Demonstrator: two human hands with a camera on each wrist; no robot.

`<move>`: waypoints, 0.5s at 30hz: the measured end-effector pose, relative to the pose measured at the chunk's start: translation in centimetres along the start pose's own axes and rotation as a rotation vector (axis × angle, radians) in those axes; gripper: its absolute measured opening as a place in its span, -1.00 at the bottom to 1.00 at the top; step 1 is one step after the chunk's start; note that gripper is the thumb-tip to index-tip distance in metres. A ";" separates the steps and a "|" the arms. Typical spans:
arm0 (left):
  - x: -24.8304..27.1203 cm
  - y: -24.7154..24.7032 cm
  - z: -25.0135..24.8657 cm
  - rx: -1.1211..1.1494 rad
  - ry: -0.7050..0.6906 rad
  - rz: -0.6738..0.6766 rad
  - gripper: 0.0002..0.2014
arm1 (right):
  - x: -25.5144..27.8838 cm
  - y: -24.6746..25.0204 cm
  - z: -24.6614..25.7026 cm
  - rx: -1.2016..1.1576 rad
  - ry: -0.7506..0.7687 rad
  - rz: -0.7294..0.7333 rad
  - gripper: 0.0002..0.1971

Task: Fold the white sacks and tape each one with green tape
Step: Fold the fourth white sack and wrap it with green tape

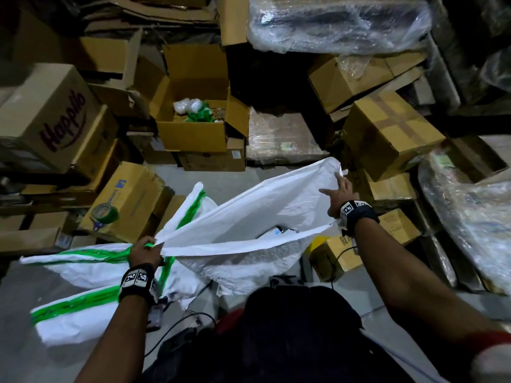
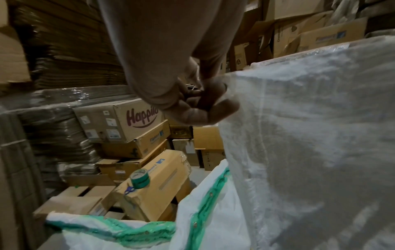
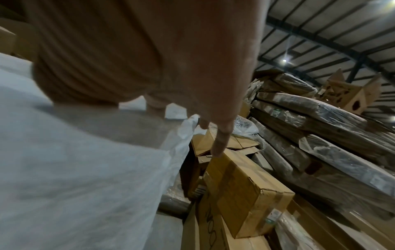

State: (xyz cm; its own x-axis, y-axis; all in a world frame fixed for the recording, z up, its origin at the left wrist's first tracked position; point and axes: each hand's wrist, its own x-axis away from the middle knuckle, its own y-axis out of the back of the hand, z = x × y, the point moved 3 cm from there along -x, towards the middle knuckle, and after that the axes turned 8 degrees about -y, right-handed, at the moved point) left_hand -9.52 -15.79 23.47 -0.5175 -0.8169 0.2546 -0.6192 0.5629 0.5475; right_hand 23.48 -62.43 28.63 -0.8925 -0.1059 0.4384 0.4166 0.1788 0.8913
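Note:
A white sack point(image 1: 249, 208) hangs stretched in the air between my two hands. My left hand point(image 1: 150, 248) grips its near corner with curled fingers; the left wrist view shows the hand point(image 2: 205, 104) closed on the sack's edge point(image 2: 299, 135). My right hand point(image 1: 338, 183) holds the far corner, thumb spread to the left. In the right wrist view that hand point(image 3: 205, 128) lies over the sack point(image 3: 74, 160) with one finger straight past its edge. A roll of green tape point(image 1: 106, 212) point(image 2: 140, 177) sits on a tilted cardboard box point(image 1: 124, 200).
White sacks with green tape bands point(image 1: 83, 258) point(image 2: 128, 233) lie on the floor under my left arm. Blue-handled scissors point(image 2: 128, 189) rest beside the tape. An open box point(image 1: 193, 125) holds white and green scraps. Cardboard boxes point(image 1: 387, 134) and film-wrapped stacks point(image 3: 320, 135) ring the grey floor.

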 end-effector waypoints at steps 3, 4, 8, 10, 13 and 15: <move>1.3 1.7 1.2 0.002 -0.003 0.033 -0.88 | -0.9 1.1 0.1 0.046 -0.088 -0.115 -0.34; 1.7 2.5 1.7 -0.027 -0.005 0.034 -0.89 | -1.1 1.4 0.0 0.069 -0.116 -0.174 -0.40; 3.7 5.0 4.0 -0.154 -0.039 0.120 -0.89 | -1.0 1.3 -0.4 0.110 -0.148 -0.290 -0.25; 4.5 5.4 4.9 -0.172 -0.042 0.149 -0.90 | -1.1 0.6 -0.2 0.152 -0.080 -0.303 -0.07; 5.4 5.3 5.5 -0.085 0.084 0.071 -0.90 | -1.6 -0.4 0.4 0.029 0.013 -0.196 -0.21; 6.0 5.0 5.7 0.038 0.241 -0.017 -0.82 | -1.9 -0.2 0.6 -0.169 0.000 -0.153 -0.42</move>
State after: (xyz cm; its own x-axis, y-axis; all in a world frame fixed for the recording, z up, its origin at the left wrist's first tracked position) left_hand -19.05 -17.15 23.17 -0.3538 -0.8301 0.4310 -0.6505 0.5495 0.5242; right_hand 25.02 -61.69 27.49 -0.9475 -0.1189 0.2967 0.2995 -0.0054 0.9541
